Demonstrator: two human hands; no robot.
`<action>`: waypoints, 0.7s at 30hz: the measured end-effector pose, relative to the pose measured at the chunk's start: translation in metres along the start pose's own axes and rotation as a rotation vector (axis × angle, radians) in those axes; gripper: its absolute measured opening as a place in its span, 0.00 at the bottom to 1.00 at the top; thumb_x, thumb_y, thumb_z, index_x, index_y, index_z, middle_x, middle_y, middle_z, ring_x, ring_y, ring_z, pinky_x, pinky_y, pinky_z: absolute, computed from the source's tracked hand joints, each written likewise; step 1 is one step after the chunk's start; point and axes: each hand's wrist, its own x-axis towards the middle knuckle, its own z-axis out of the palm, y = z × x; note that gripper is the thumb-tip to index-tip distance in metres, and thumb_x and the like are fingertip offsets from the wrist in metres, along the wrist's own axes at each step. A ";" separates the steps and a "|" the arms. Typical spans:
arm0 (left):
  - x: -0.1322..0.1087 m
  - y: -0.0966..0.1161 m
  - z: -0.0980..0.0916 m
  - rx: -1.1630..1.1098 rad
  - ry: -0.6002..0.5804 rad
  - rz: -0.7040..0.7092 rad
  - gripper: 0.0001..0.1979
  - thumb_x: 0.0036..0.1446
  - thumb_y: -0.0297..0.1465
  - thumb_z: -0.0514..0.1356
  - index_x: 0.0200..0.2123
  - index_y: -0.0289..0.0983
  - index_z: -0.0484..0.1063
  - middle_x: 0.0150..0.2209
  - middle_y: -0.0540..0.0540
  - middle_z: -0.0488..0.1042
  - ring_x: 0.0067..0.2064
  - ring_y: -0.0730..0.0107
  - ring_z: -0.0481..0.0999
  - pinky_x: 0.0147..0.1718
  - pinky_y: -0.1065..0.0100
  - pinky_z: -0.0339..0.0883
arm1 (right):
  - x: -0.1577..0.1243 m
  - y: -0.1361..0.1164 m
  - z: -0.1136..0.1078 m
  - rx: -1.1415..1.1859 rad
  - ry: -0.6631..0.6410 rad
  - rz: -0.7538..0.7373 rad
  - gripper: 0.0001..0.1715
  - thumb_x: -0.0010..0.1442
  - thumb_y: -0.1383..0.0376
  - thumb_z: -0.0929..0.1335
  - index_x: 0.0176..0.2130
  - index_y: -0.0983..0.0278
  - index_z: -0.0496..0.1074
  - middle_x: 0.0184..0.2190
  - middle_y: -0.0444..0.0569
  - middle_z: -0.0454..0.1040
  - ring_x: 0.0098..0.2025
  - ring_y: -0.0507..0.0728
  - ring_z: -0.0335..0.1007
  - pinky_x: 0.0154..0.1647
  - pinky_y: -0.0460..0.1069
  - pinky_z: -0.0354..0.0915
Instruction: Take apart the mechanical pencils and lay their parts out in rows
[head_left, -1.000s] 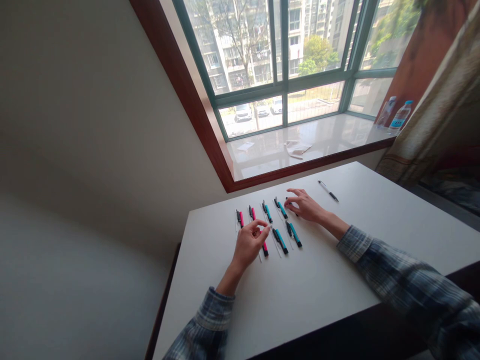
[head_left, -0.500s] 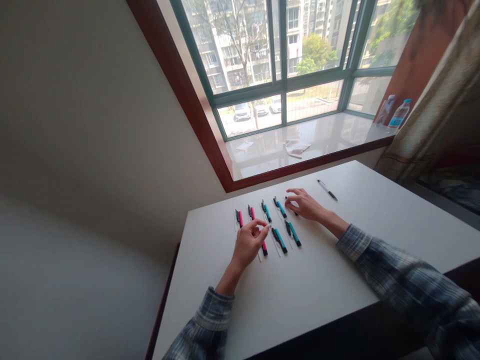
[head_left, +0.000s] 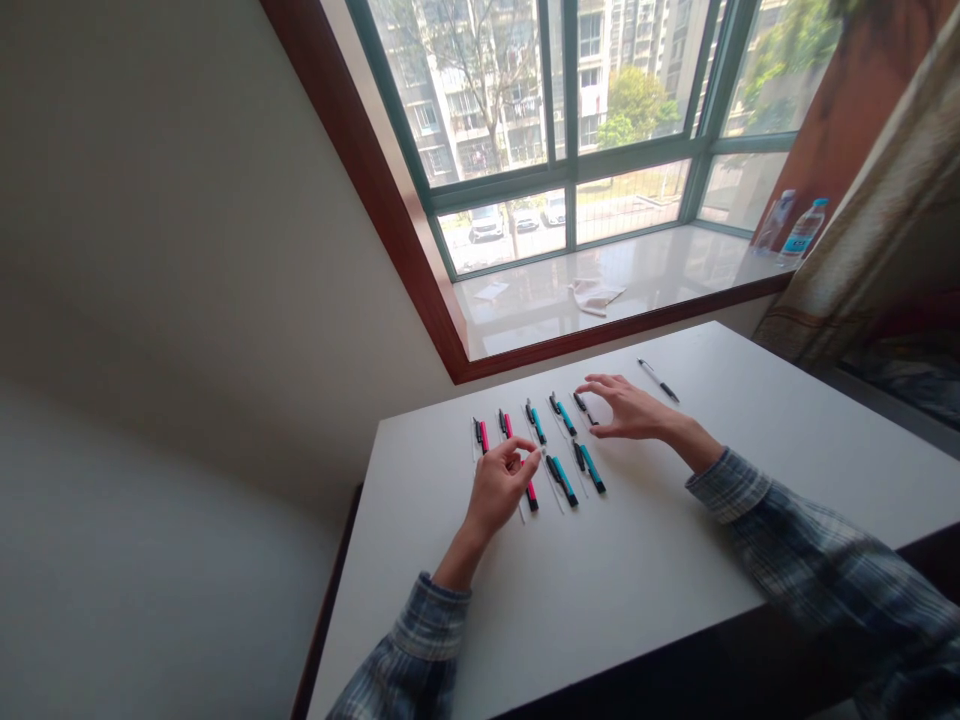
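On the white table [head_left: 645,560] lie several pens with coloured and black parts in two rows. My left hand [head_left: 504,480] is curled over the near row, its thumb and forefinger pinched; whatever is between them is too small to name. It partly covers a pink and black piece [head_left: 532,492]. Right of it are a teal piece [head_left: 563,480] and another teal piece [head_left: 592,468]. My right hand [head_left: 619,408] is open, thumb and fingers apart around a black and clear pen [head_left: 585,408] at the right end of the far row.
A separate black and white pen [head_left: 658,381] lies at the table's far right. Behind the table is a window sill [head_left: 525,320] with a crumpled cloth [head_left: 596,297] and clear bottles [head_left: 804,230]. A curtain [head_left: 840,220] hangs on the right.
My right hand has spread its thumb and fingers wider and shifted slightly right, showing more of the pen beside it. My left hand keeps the same pose.
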 end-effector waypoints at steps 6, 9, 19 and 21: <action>0.000 -0.002 0.001 -0.001 -0.004 0.009 0.18 0.62 0.47 0.62 0.36 0.37 0.77 0.20 0.57 0.53 0.22 0.75 0.51 0.24 0.71 0.47 | -0.001 -0.003 -0.003 0.038 -0.100 0.002 0.50 0.51 0.58 0.78 0.68 0.55 0.62 0.69 0.57 0.60 0.69 0.72 0.58 0.68 0.66 0.59; 0.001 -0.003 0.001 -0.013 -0.002 0.016 0.18 0.62 0.46 0.62 0.36 0.36 0.76 0.19 0.58 0.52 0.23 0.75 0.51 0.24 0.71 0.47 | -0.002 -0.002 -0.005 0.086 -0.113 -0.010 0.51 0.51 0.60 0.77 0.69 0.55 0.60 0.68 0.56 0.63 0.66 0.69 0.63 0.67 0.63 0.62; 0.000 -0.001 0.002 -0.021 -0.014 0.009 0.19 0.61 0.48 0.62 0.36 0.37 0.77 0.19 0.58 0.52 0.22 0.75 0.51 0.24 0.71 0.46 | 0.000 0.001 -0.008 0.068 -0.134 0.005 0.46 0.54 0.61 0.76 0.68 0.58 0.63 0.60 0.56 0.73 0.61 0.68 0.70 0.63 0.61 0.65; 0.000 -0.001 0.001 -0.024 -0.015 0.010 0.20 0.61 0.49 0.62 0.36 0.37 0.77 0.19 0.58 0.52 0.22 0.75 0.51 0.23 0.71 0.47 | 0.001 0.002 -0.008 0.069 -0.127 0.007 0.45 0.54 0.61 0.76 0.68 0.58 0.64 0.57 0.55 0.76 0.59 0.68 0.72 0.61 0.61 0.66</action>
